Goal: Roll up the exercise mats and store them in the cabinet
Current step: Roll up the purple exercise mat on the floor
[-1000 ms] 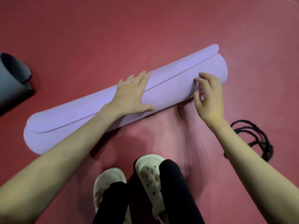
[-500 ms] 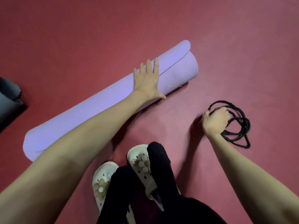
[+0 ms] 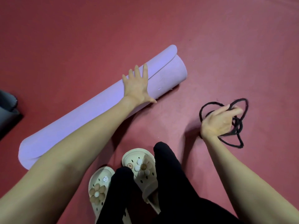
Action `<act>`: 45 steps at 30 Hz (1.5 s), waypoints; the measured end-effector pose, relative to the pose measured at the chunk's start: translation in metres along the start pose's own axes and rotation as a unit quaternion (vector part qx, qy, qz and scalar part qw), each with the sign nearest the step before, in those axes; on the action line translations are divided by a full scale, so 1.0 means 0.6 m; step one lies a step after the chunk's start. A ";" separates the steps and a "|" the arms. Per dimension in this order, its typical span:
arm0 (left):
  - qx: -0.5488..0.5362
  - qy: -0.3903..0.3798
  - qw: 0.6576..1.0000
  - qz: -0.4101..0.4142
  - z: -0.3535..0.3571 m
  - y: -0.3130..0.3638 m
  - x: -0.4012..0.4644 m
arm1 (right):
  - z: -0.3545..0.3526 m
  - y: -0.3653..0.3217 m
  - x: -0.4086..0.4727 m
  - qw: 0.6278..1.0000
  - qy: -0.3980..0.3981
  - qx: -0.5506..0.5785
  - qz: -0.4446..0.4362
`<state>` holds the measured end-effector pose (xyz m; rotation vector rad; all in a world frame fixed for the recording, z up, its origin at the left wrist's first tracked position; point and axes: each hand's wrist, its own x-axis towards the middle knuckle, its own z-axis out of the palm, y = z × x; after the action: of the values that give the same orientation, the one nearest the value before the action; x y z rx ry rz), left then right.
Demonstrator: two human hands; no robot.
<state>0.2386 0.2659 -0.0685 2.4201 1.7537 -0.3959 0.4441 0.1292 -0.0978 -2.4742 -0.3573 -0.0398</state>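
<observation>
Lilac mat (image 3: 90, 120) rolled into a long tube, lying diagonally mid-frame on red floor (image 3: 80, 38), outer flap loose, left hand (image 3: 137, 85) flat on it, right hand (image 3: 218, 122) grasping black cord (image 3: 237, 126)

1. Single view only: head cam, wide-angle, sitting above the person and looking steeply down and forward at the red floor (image 3: 226, 38).
2. Bottom edge is catching the wearer's own legs and cream sandals (image 3: 140, 167), so the lens is pointing almost straight down there.
3. Both forearms are entering from the lower corners, close to the lens and looking oversized.
4. No second view, so nothing is overlapping.
</observation>
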 end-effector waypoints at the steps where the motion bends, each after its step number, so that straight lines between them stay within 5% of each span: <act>1: 0.000 0.007 1.000 0.000 0.001 -0.001 -0.001 | -0.005 -0.012 -0.005 0.999 0.021 0.042 -0.016; 4: -0.006 0.025 1.000 0.007 -0.001 -0.001 -0.006 | -0.015 -0.041 -0.028 0.989 -0.009 0.094 -0.112; 7: -0.008 0.039 0.999 0.003 -0.012 -0.002 -0.015 | -0.023 -0.071 -0.047 0.965 -0.124 0.158 -0.168; 9: -0.029 0.051 0.998 0.004 -0.032 -0.014 -0.026 | -0.020 -0.091 -0.046 0.948 -0.217 0.181 -0.146; 12: -0.071 0.084 0.994 -0.002 -0.085 -0.051 -0.057 | -0.016 -0.136 -0.034 0.913 -0.331 0.239 0.010; 15: -0.129 0.125 0.984 -0.006 -0.147 -0.092 -0.113 | -0.057 -0.194 -0.042 0.831 -0.466 0.286 0.104; 20: -0.184 0.156 0.970 -0.012 -0.236 -0.148 -0.231 | -0.146 -0.284 -0.113 0.704 -0.604 0.366 0.073; 24: -0.199 0.209 0.955 -0.073 -0.285 -0.186 -0.319 | -0.224 -0.343 -0.166 0.626 -0.662 0.411 0.042; 32: -0.281 0.277 0.903 -0.172 -0.365 -0.296 -0.510 | -0.355 -0.455 -0.304 0.573 -0.707 0.387 -0.147; 40: -0.341 0.362 0.831 -0.249 -0.381 -0.377 -0.683 | -0.478 -0.505 -0.449 0.463 -0.783 0.310 -0.278; 45: -0.368 0.429 0.771 -0.294 -0.365 -0.396 -0.767 | -0.551 -0.509 -0.538 0.451 -0.769 0.311 -0.330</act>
<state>-0.0905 -0.0235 0.2840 1.4570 2.3010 1.3287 0.0715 0.0864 0.3100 -0.7662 -1.6200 1.7126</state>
